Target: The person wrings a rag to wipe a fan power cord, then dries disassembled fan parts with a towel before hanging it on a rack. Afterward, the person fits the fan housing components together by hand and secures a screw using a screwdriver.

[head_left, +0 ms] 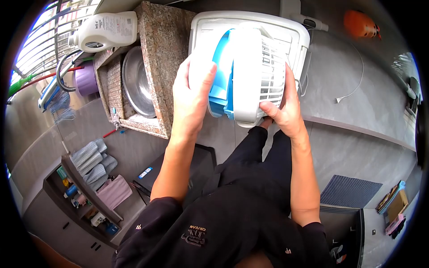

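The left hand (190, 96) and right hand (288, 109) are apart, clamped on both sides of a white fan (248, 76) in front of the tummy. Its long way points away from the chest. The right holds the grille (273, 67). Past it is a white box (243, 16). The speckled stone sink (157, 58) is close on the left; the grey ledge (330, 85) on the right gives more room.

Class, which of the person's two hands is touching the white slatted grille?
The right hand: its thumb lies against the grille. The left hand is on the opposite side of the device, nearer its blue part.
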A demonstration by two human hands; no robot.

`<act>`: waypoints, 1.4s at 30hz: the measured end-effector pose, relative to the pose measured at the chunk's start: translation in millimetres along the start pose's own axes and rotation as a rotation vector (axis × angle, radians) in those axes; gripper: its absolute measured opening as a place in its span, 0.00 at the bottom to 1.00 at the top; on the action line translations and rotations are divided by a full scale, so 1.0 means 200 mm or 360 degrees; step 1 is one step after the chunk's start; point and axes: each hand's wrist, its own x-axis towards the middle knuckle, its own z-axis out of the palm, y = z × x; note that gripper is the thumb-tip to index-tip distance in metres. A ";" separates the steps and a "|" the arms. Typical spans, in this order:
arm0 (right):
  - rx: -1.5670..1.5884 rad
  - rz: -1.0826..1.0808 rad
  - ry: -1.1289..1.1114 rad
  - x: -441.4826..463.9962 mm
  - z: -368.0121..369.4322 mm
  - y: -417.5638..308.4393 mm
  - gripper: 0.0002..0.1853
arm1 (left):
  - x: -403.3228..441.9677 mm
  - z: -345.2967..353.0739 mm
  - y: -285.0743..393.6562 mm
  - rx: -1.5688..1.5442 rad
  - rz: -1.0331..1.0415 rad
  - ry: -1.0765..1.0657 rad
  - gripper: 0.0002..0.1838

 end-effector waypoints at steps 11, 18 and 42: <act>-0.0055 -0.0144 0.0012 0.00 -0.02 0.04 0.63 | -0.04 0.10 -0.04 -0.0186 -0.0014 0.0133 0.39; 0.0056 -0.0094 -0.0055 0.01 -0.04 0.00 0.60 | -0.03 -0.01 -0.03 0.0002 -0.0060 -0.0155 0.53; -0.0048 -0.0218 -0.0082 0.03 -0.03 0.01 0.56 | -0.18 0.04 -0.15 0.0300 0.0651 -0.0093 0.48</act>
